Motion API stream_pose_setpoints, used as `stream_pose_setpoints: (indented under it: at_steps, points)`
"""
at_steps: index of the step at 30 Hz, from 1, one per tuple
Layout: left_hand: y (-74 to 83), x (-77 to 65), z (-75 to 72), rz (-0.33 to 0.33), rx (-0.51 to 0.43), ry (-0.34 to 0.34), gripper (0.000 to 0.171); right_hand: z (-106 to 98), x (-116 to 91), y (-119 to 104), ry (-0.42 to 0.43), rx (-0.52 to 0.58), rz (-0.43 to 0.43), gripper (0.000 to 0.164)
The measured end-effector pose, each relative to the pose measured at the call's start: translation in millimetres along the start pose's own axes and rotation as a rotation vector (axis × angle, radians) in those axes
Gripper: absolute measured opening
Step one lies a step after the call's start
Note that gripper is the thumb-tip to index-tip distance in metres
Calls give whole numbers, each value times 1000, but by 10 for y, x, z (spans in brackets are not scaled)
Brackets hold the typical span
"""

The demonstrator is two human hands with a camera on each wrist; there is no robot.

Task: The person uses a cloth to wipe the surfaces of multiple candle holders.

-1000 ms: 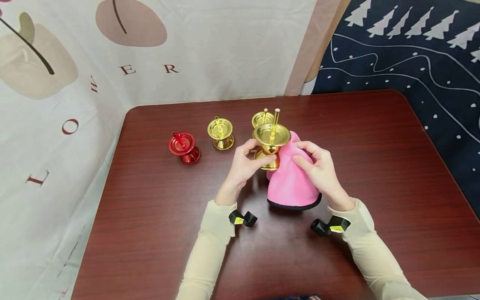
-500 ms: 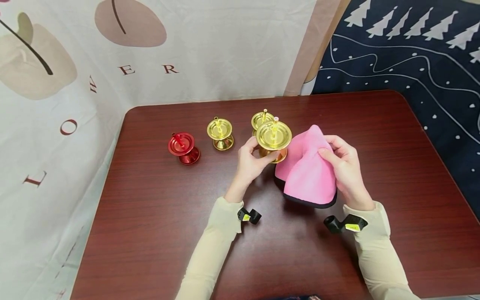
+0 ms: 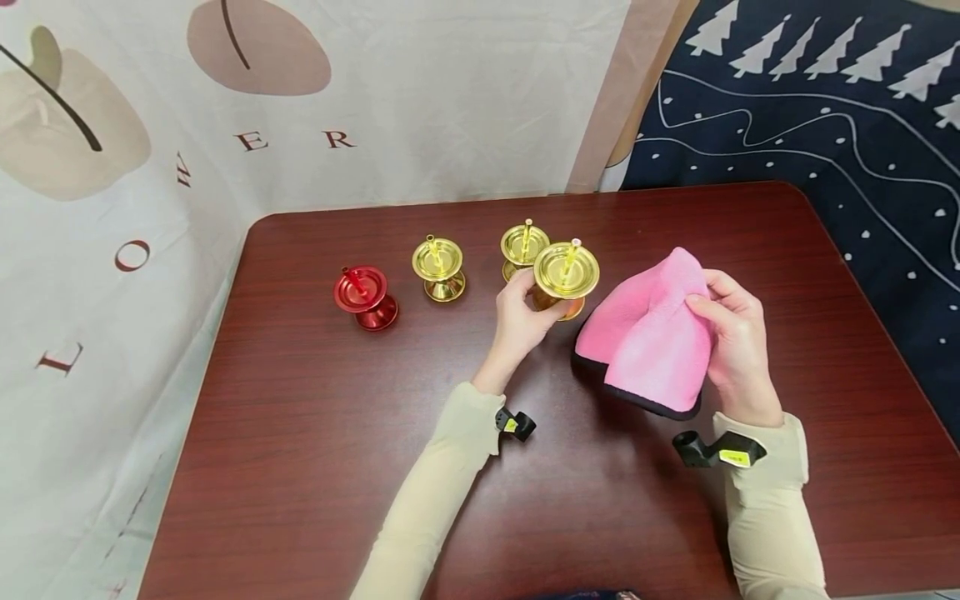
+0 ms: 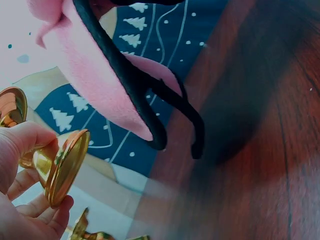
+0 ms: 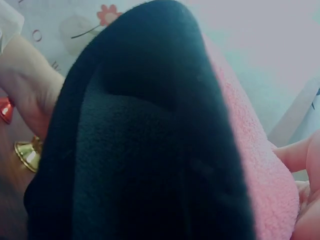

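My left hand holds a gold candle holder by its lower part, thumb and fingers round it. Its dish with a thin upright stem faces up, and in the left wrist view the flared base shows between thumb and fingers. To the right, my right hand pinches a pink cloth near its upper fold. The cloth hangs over the table, apart from the holder, with a black border along its lower edge. Its dark inner side fills most of the right wrist view.
Behind the held one stands another gold candle holder, partly covered by it. Further left are a second gold holder and a red one. All stand on a dark red-brown table, with a printed curtain along its back.
Cloth and candle holder were close together and overlapping a second ago; now a gap lies between them. The right hand has carried the cloth right, and the left hand has shifted slightly right.
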State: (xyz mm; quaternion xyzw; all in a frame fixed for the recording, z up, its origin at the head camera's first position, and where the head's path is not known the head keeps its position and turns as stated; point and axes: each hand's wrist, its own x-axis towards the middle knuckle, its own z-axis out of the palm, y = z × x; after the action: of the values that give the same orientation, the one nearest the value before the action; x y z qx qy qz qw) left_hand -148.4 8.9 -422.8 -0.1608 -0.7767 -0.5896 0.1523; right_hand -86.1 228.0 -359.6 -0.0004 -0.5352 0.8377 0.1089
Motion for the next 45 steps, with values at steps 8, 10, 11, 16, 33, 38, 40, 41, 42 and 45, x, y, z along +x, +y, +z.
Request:
stream_pose_setpoints:
  at_steps: [8,10,11,16,33,38,40,41,42,45]
  points:
    - [-102,71,223,-13,54,6,42,-38,-23,-76,-18,-14,-20,24]
    - [-129,82,273,-23,53,10,41,-47,-26,-94,-14,-22,-24,23]
    - [-139,88,294,-24,63,14,41,-52,-28,-103,-12,-28,-25,23]
    - [-178,118,382,4,149,40,35,-83,-24,-127,-36,-5,-26,21]
    - [-321,268,668,-101,269,-18,25,-116,-10,-172,-63,26,-28,17]
    - [-347,305,736,-115,305,-32,25,-133,-15,-177,-53,24,-26,18]
    - [-360,317,757,-112,310,-36,26,-139,-16,-175,-50,26,-26,18]
    - [-371,322,769,-115,312,-38,26,-141,-16,-173,-50,33,-26,18]
    - [-384,327,778,-119,315,-42,27,-143,-16,-171,-51,38,-27,18]
    - [-425,343,803,-141,323,-55,29,-146,-19,-169,-55,47,-29,19]
